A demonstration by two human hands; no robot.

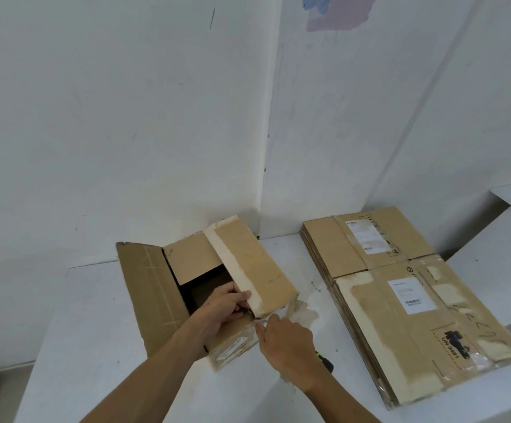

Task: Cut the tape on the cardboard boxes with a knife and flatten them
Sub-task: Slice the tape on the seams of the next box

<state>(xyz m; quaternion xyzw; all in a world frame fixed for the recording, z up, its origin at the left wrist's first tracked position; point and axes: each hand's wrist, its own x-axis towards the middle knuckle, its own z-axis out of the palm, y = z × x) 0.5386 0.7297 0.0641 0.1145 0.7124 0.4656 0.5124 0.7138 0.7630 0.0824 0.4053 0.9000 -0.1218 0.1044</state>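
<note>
Open brown cardboard box point(217, 288) sits on the white surface point(95, 346), near the wall corner. Far-left flap lies folded out flat; right flap, with a pale torn-tape strip along its edge, stands raised over the dark opening.

Left hand point(226, 306) reaches into the opening at the near end; its fingers curl around the raised flap's edge and hold it. Judgement: this tensions the flap and lifts it off the end panel so the remaining tape is exposed and taut.

Right hand point(287, 346) is closed around a knife point(324, 360); only the black-and-green butt of the handle shows behind the wrist, and a sliver of metal at the fingertips, at the box's near right corner. The blade appears to sit at the seam where the flap meets the end panel, just beside the left fingers. Risk, as I read it: the blade works very close to the holding hand.

Shreds of clear tape point(304, 312) trail on the surface just right of that corner.

Well apart to the right, a stack of flattened brown cardboard boxes point(400, 300) lies flat, white shipping labels up. Judgement: finished pieces are kept aside so the cutting area stays free.

Step in hand: freeing the last tape at the near end; this box is not yet flattened.
</note>
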